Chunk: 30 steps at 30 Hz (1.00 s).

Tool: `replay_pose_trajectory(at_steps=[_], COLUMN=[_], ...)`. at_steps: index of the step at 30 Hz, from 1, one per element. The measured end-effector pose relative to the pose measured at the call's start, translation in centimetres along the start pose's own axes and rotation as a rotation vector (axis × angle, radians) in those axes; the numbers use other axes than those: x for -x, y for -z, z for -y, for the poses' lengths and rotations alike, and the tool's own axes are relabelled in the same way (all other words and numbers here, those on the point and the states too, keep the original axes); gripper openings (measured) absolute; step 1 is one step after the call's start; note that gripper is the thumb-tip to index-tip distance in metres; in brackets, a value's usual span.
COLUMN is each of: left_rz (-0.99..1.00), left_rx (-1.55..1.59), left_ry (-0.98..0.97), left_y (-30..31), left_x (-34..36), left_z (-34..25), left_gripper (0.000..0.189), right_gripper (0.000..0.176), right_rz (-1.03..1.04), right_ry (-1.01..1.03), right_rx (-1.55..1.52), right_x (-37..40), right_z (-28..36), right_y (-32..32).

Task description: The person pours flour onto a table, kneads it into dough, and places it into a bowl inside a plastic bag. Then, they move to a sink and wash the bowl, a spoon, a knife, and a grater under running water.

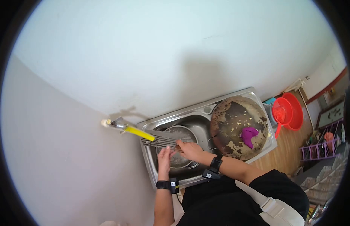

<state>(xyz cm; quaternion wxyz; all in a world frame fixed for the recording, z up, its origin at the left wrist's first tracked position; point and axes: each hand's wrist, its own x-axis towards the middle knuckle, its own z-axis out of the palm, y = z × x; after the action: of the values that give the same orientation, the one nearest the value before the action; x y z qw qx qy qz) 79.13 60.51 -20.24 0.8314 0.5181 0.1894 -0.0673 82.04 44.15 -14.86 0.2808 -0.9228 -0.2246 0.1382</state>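
My right hand [190, 150] is closed round the brown handle of a slotted turner [165, 141], whose grey blade lies under the faucet. My left hand [164, 160] is at the turner's near edge, fingers bent against it close to the handle. A yellow hose [140, 133] on the metal faucet [118, 123] ends just over the blade. Below both hands, a round metal pan [188, 134] with water in it sits in the sink basin [200, 130]. The turner and hands partly hide the pan.
A large scorched wok [227, 113], apparently bottom up, covers the sink's right side, with a purple cloth [248, 136] on it. Red plastic basins [295, 113] and a red-handled scoop [278, 130] stand to the right. A purple rack [321, 150] is farther right. Walls border the sink behind and left.
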Motion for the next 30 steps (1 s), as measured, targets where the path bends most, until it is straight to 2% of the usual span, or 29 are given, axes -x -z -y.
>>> replay_pose_trajectory(at_steps=[2, 5, 7, 11, 12, 14, 17, 19, 20, 22, 23, 26, 27, 29, 30], left_rz=[-0.005, -0.026, -0.013, 0.015, 0.029, 0.018, -0.029, -0.29, -0.309, -0.143, -0.181, -0.196, -0.215, -0.404, -0.415], left_rx=[0.037, 0.129, 0.266, 0.286, 0.393, 0.512, 0.36, -0.183, -0.175, -0.356, -0.464, -0.832, -0.821, -1.085, -1.074], left_ry=[-0.02, -0.059, 0.028, 0.092, 0.11, 0.122, 0.123, 0.037, 0.038, -0.044, -0.083, 0.085, 0.084, 0.249, 0.247], left_y=[0.3, 0.4, -0.2, 0.7, 1.3, 1.6, 3.1, 1.6, 1.8, 2.7, 2.6, 6.8, 7.2, 6.7, 5.4], left_x=[-0.4, -2.1, -3.0, -6.8, -8.0, -8.8, -9.4, -8.1, -8.0, -7.9, -7.4, -8.5, -8.3, -8.4, -7.9], left_z=[-1.5, -3.7, -4.8, -3.7, -3.1, -3.0, -2.5, -2.7, -2.1, -0.7, 0.0, 5.0, 6.3, 8.7, 8.4], left_gripper=[0.023, 0.024, 0.023, 0.022, 0.02, 0.02, 0.017, 0.014, 0.014, 0.026, 0.035, 0.056, 0.056, 0.071, 0.071], right_gripper=[0.039, 0.037, 0.033, 0.028, 0.029, 0.039, 0.036, 0.035, 0.035, 0.034, 0.032, 0.028, 0.025, 0.025, 0.026], right_rz=[-0.073, -0.094, -0.147, -0.256, -0.278, -0.388, -0.497, -0.478, -0.476, -0.441, -0.424, -0.455, -0.427, -0.461, -0.502], right_ry=[0.02, -0.032, -0.11, -0.228, -0.3, -0.351, -0.399, -0.418, -0.417, -0.394, -0.382, -0.267, -0.288, -0.229, -0.191], right_rx=[-0.091, -0.025, 0.002, 0.085, 0.063, 0.216, 0.215, 0.253, 0.251, 0.291, 0.333, 0.345, 0.336, 0.408, 0.476], right_x=[1.5, 4.8, 7.4, 12.8, 13.9, 15.2, 15.8, 15.9, 16.0, 16.4, 16.4, 16.6, 16.6, 16.5, 16.6], right_z=[-1.0, -2.9, -5.1, -8.9, -10.0, -11.6, -14.8, -16.4, -17.2, -19.0, -19.7, -21.1, -21.1, -21.1, -21.2], right_y=[1.2, 4.9, 6.4, 11.0, 12.0, 14.1, 15.8, 16.6, 16.7, 16.4, 16.2, 15.1, 14.9, 14.7, 14.6])
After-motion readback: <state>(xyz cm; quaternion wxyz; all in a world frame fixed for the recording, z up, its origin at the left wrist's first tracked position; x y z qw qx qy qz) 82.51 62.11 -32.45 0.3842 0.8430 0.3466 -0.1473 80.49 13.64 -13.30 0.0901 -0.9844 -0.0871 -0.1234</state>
